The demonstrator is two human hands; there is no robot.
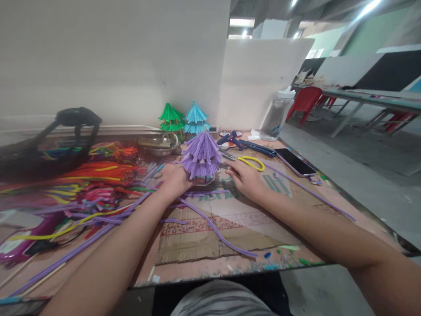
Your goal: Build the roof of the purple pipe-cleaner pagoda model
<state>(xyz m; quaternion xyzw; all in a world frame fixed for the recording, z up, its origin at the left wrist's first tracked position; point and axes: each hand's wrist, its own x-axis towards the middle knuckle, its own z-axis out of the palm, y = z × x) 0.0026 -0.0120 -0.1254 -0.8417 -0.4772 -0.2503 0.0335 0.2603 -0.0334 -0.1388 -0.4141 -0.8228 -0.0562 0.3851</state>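
A purple two-tiered pavilion model (201,153), its roofs made of fuzzy pipe cleaners, stands upright in the middle of the cardboard sheet (197,245). My left hand (179,179) grips it low on its left side, thumb at the base, the other fingers partly hidden behind the roof. Just right of the model is my right hand (243,177), fingers slightly bent and apart, with nothing visible between them. Behind that hand lie yellow-handled scissors (251,163). Loose purple pipe cleaners (213,226) lie across the cardboard in front.
Green (170,116) and blue (196,117) pavilion models stand at the back. Bundles of coloured pipe cleaners (98,173) and a magenta device (29,239) cover the left. To the right are dark-blue pliers (258,148), a phone (295,162) and a water bottle (276,116).
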